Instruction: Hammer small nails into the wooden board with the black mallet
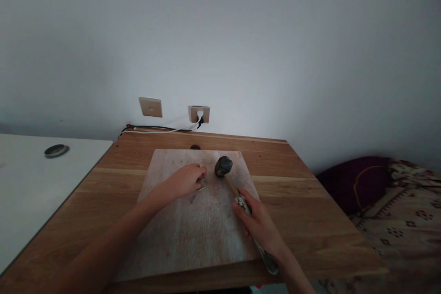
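Observation:
My right hand (253, 218) is wrapped round the handle of a hammer with a thick dark head (223, 166). The handle is pale wood near the head and has a patterned grip lower down. The head is just above or on a pale, worn board (206, 234); I cannot tell if they touch. Over the board, my left hand (188, 179) is closed, its fingers pinched together. Thin metal nails (201, 188) show at its fingertips, partly hidden by the fingers. A row of small nails (181, 161) runs along the board's far side.
The board lies on a wooden table (292, 197) against a white wall. Cables (155, 129) run along its back edge to a wall socket (199, 114). On the left, a white surface (31, 193) bears a small dark dish (56, 150). Patterned bedding (406, 225) and a purple cushion (358, 183) are at right.

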`<state>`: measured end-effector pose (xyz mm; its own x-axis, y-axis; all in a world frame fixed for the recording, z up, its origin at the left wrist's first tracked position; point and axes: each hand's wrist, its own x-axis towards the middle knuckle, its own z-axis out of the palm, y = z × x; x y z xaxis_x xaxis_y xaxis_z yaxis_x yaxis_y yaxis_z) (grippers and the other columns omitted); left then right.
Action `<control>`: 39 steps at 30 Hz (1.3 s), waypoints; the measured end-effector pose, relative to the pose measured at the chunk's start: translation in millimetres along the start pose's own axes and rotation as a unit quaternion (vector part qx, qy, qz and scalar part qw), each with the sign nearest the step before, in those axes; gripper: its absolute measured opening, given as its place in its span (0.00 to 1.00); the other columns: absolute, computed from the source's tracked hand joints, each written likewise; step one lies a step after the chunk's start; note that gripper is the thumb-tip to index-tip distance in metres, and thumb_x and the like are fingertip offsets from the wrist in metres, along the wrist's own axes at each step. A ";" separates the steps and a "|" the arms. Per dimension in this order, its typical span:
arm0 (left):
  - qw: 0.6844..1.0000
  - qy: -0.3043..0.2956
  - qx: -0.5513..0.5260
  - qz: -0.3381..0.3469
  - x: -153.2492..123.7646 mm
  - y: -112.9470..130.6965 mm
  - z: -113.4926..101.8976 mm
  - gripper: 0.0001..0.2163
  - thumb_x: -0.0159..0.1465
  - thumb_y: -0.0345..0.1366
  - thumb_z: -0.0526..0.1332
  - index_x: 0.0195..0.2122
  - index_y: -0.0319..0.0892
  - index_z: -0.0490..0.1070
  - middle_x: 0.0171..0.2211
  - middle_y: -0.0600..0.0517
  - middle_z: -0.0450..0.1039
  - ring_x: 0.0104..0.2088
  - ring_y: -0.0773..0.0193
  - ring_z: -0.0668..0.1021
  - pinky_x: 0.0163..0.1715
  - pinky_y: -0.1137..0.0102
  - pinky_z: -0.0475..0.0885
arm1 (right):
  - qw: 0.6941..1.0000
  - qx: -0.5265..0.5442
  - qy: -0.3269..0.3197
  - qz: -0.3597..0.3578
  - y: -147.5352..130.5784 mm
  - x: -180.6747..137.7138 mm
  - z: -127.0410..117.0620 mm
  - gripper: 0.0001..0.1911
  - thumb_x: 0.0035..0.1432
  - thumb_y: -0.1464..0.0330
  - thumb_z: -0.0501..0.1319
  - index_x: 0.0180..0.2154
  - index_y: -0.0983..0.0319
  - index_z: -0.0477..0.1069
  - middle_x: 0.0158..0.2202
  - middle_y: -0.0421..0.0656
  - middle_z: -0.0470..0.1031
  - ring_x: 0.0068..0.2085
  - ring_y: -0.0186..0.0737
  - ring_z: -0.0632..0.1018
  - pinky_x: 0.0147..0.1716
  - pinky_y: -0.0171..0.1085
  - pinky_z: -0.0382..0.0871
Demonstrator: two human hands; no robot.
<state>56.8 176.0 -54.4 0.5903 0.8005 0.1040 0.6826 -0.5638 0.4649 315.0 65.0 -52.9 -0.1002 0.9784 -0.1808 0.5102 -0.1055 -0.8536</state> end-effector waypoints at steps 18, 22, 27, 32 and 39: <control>0.980 0.159 -0.108 -0.049 21.2 -55.5 -0.1 0.07 0.63 0.34 0.59 0.36 0.44 0.77 0.35 0.51 0.81 0.36 0.59 0.80 0.43 0.65 0.74 | 1.000 0.015 -0.001 0.002 0.7 -0.9 6.9 0.31 0.65 0.54 0.57 0.63 0.65 0.66 0.18 0.34 0.66 0.16 0.37 0.70 0.14 0.33 0.64; 0.979 0.160 -0.115 -0.055 20.3 -56.7 -0.6 0.05 0.61 0.34 0.62 0.35 0.44 0.77 0.34 0.51 0.80 0.34 0.60 0.79 0.41 0.66 0.74 | 1.000 0.026 -0.002 -0.002 -12.6 4.0 6.7 0.31 0.66 0.54 0.57 0.63 0.66 0.66 0.17 0.32 0.65 0.15 0.35 0.67 0.14 0.32 0.62; 0.974 0.157 -0.146 -0.071 23.3 -57.1 -0.6 0.11 0.62 0.33 0.62 0.46 0.44 0.74 0.34 0.51 0.80 0.34 0.59 0.80 0.41 0.65 0.74 | 0.999 0.032 -0.025 -0.026 -36.9 26.6 17.4 0.27 0.67 0.59 0.57 0.62 0.65 0.66 0.17 0.30 0.64 0.15 0.32 0.67 0.14 0.29 0.62; 0.973 0.183 -0.120 -0.079 15.6 -54.0 -2.1 0.20 0.56 0.30 0.63 0.51 0.41 0.69 0.41 0.48 0.77 0.38 0.57 0.79 0.41 0.64 0.74 | 0.997 -0.003 -0.048 -0.066 -50.0 53.0 31.0 0.25 0.68 0.64 0.57 0.63 0.64 0.66 0.20 0.31 0.66 0.16 0.31 0.70 0.14 0.28 0.63; 0.995 0.095 0.012 0.041 -7.9 -25.4 -11.8 0.07 0.62 0.31 0.61 0.41 0.43 0.73 0.43 0.47 0.75 0.46 0.56 0.77 0.49 0.62 0.72 | 0.998 0.010 -0.034 -0.052 -42.5 43.8 22.4 0.26 0.67 0.61 0.57 0.62 0.66 0.66 0.19 0.31 0.65 0.15 0.32 0.68 0.13 0.29 0.63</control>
<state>29.7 186.4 -56.6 0.5540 0.7738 0.3070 0.6462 -0.6322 0.4275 269.7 108.4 -35.5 -0.2093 0.9702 -0.1221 0.4768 -0.0077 -0.8790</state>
